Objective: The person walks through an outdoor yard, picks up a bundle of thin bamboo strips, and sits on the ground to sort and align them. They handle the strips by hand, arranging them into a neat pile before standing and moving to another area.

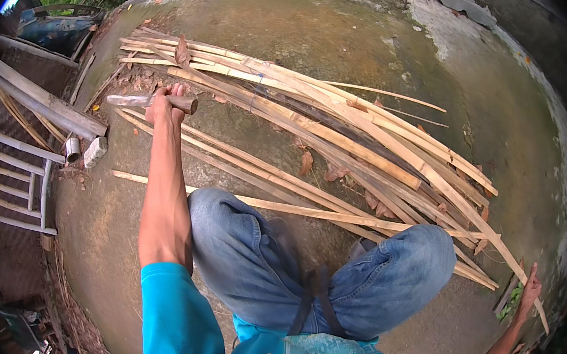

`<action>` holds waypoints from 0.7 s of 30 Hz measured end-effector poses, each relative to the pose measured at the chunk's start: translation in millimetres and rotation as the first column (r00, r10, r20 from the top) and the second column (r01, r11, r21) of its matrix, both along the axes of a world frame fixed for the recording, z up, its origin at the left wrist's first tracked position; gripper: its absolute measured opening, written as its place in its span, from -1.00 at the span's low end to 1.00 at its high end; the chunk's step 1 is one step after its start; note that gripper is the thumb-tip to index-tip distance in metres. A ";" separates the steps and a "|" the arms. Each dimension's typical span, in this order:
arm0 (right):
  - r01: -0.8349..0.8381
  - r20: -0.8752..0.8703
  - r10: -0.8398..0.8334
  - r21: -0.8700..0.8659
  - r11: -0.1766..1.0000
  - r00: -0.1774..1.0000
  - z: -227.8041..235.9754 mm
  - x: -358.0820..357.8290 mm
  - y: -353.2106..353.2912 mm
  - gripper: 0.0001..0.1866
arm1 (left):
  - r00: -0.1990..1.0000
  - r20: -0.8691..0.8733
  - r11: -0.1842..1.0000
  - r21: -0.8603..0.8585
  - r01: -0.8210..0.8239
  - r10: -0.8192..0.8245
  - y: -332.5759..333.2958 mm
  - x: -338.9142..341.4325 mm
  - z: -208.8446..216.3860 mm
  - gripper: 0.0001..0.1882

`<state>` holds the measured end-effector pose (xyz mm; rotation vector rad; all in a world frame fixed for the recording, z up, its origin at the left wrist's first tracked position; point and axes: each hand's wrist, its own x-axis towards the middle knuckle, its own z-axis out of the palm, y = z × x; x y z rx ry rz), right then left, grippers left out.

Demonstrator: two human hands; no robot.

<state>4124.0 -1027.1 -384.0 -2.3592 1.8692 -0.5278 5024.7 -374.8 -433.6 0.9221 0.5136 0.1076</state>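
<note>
Beside the bamboo pile's (365,152) left end, a left hand (164,102) is hiding the middle of a knife (129,100). Below the pile, the right knee (411,253) is covering stretches of several strips (301,209); past its lower right end, the frame's lower edge is cropping the right forearm (507,343). Left of the pile, dim clutter (28,346) is blurring together, unidentifiable.
</note>
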 end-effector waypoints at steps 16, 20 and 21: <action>-0.863 0.657 0.655 0.504 -0.015 0.372 -34.9 505.4 295.8 -0.57 | 0.921 -0.254 0.836 0.535 -0.122 0.296 130.5 -235.6 -154.3 -0.71; -0.854 0.552 0.796 0.512 -0.088 0.249 -99.0 518.9 323.8 -0.37 | 0.858 -0.482 0.758 0.622 0.196 0.174 128.5 -267.6 -203.8 -0.61; -0.840 0.511 0.825 0.536 -0.086 0.241 -117.3 512.0 326.1 -0.31 | 0.846 -0.497 0.823 0.552 0.137 0.193 116.8 -268.0 -203.9 -0.62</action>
